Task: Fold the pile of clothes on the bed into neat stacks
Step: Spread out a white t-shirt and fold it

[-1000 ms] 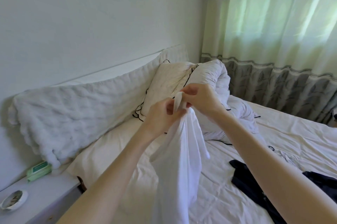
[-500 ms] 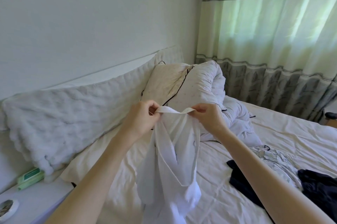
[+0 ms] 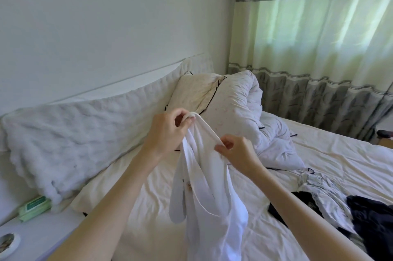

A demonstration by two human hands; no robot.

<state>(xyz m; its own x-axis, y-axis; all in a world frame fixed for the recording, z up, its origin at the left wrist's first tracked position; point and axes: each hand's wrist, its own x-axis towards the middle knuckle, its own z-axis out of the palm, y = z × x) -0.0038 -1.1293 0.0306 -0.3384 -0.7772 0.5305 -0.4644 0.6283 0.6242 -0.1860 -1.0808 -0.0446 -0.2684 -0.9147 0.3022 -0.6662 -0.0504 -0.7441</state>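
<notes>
A white sleeveless top (image 3: 214, 207) hangs in the air over the bed (image 3: 319, 165), its lower part running out of view at the bottom. My left hand (image 3: 168, 133) pinches the top of a shoulder strap, held highest. My right hand (image 3: 236, 152) pinches the same strap edge a little lower and to the right. A small brown mark shows on the fabric below the neckline. At the right edge lie a pale patterned garment (image 3: 323, 192) and dark navy clothes (image 3: 374, 222), loose on the sheet.
Two white pillows (image 3: 229, 105) lean at the head of the bed, beside a long fluffy white bolster (image 3: 74, 133) along the wall. A bedside table (image 3: 42, 233) at the lower left carries a green pack (image 3: 35, 207) and a small dish (image 3: 7, 243). Curtains (image 3: 319, 48) hang behind the bed.
My hands shifted along the strap: the left rose and the right dropped lower to the right, so the strap now slopes. The top hangs more opened out, armholes showing.
</notes>
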